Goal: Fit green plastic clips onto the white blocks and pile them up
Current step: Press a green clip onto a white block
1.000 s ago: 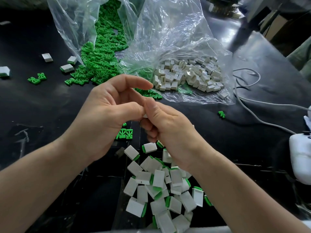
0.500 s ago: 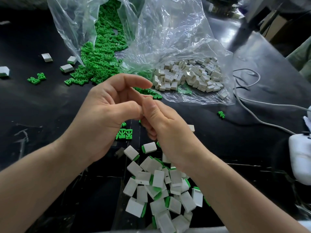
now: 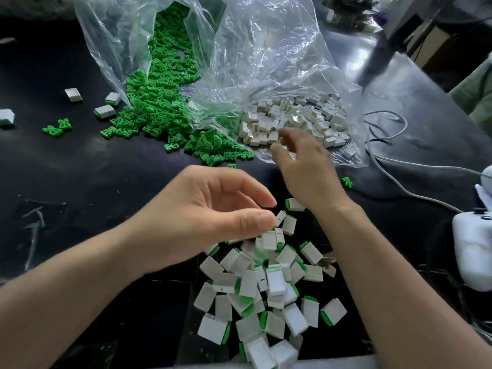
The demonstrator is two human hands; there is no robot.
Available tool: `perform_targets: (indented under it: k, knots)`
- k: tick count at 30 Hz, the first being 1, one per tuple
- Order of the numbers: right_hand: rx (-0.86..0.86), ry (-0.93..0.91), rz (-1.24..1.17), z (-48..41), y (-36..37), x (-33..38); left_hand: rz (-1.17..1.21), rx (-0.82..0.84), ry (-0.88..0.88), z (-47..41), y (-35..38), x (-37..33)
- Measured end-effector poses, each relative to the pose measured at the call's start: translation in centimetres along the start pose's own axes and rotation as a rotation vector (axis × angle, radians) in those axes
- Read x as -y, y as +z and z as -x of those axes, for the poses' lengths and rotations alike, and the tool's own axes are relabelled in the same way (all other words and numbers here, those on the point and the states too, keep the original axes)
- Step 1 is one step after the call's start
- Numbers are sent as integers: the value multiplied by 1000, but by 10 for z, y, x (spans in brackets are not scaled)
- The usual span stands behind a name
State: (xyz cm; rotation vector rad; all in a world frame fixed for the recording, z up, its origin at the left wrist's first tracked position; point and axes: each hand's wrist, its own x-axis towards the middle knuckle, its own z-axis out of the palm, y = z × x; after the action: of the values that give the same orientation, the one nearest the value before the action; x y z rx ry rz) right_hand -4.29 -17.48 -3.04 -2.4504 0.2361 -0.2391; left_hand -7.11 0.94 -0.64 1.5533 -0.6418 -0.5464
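The left hand [image 3: 213,217] hovers low over the near middle of the black bench [image 3: 80,195], palm turned inward, fingers loosely curled with the thumb close under the forefinger; it appears to be empty. The right hand [image 3: 306,166] is stretched forward with the wrist raised. Its fingers are relaxed and slightly blurred, nothing is gripped, and the fingertips [image 3: 287,134] are over the mouth of a clear bag [image 3: 266,49] that holds bare white blocks [image 3: 292,118]. To the left, a second clear bag [image 3: 111,35] spills a broad heap of green clips [image 3: 159,110] onto the bench, touching the first bag's edge. A few stray blocks [image 3: 105,111] and a pair of loose clips [image 3: 57,127] lie farther left, and a lone clip [image 3: 347,182] sits just right of the right wrist. A white cable [image 3: 399,161] and a white device [image 3: 474,249] occupy the right edge. Below both hands lies the pile of fitted blocks [image 3: 266,288], white rectangles tumbled at all angles, each with a green edge showing at one end.
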Motion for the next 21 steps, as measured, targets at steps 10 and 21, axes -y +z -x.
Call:
perform_targets:
  k: [10, 21]
  knots:
    - [88, -109, 276, -12, 15, -19, 65, -485, -29, -11, -9, 5]
    - [-25, -185, -160, 7, 5, 9, 147, -540, -141, -15, -14, 10]
